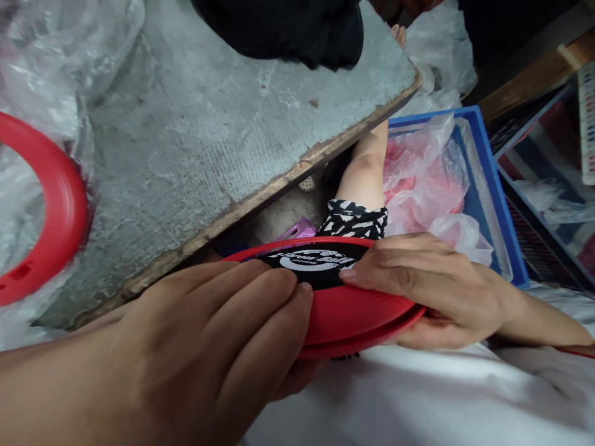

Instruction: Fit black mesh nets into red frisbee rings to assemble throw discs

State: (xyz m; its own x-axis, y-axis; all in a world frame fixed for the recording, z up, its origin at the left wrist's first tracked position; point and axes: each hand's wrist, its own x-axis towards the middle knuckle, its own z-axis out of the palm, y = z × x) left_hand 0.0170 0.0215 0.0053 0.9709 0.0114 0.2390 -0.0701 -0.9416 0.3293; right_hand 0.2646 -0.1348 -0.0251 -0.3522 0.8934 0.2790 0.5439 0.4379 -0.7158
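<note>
A red plastic disc (357,313) with a black mesh-like centre (320,266), printed in white, is held low in front of my white shirt. It looks like a flying ring, tilted almost edge-on. My left hand (218,334) grips its near left side, fingers bent over the rim and thumb mostly hidden. On the other side, my right hand (427,285) clasps the rim, with a fingertip pressing the edge of the black centre and other fingers underneath. Another red ring (60,192) lies at the far left on clear plastic bags (69,49).
A worn grey tabletop (209,124) with a chipped edge spans the upper left, bearing a black cloth-like item (297,25). To the right stands a blue crate (493,186) with pink items in plastic bags (423,179). Between them shows a bare leg (365,173) in patterned shorts.
</note>
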